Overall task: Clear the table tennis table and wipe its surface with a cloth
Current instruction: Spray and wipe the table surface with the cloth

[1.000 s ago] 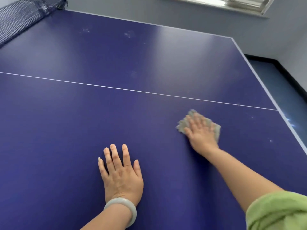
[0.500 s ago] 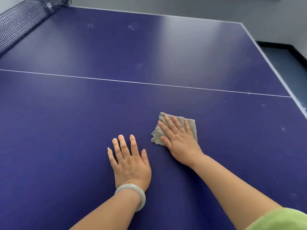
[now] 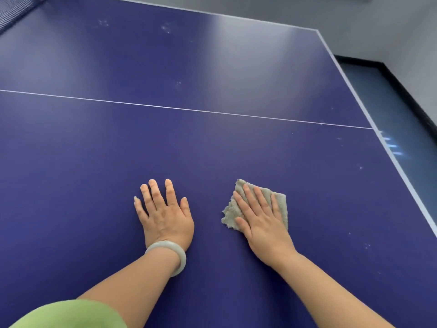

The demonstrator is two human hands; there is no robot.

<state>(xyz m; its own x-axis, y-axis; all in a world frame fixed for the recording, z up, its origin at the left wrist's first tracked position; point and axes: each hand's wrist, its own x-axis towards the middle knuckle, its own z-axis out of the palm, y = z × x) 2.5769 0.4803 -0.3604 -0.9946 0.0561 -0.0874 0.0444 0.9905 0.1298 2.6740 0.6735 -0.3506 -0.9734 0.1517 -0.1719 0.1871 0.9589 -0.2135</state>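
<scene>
On blue table (image 3: 212, 143) beside grey wall (image 3: 354, 13), flat hands, right (image 3: 262, 223) atop cloth (image 3: 280, 200).

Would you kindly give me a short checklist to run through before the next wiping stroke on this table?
1. The frayed grey cloth lies flat under the right hand: ok.
2. The left hand rests flat on the dark blue table tennis table: ok.
3. No bats or balls on the visible surface: ok.
4. Far half free of pale specks: not ok.
5. Cloth damp enough: cannot tell.
</scene>
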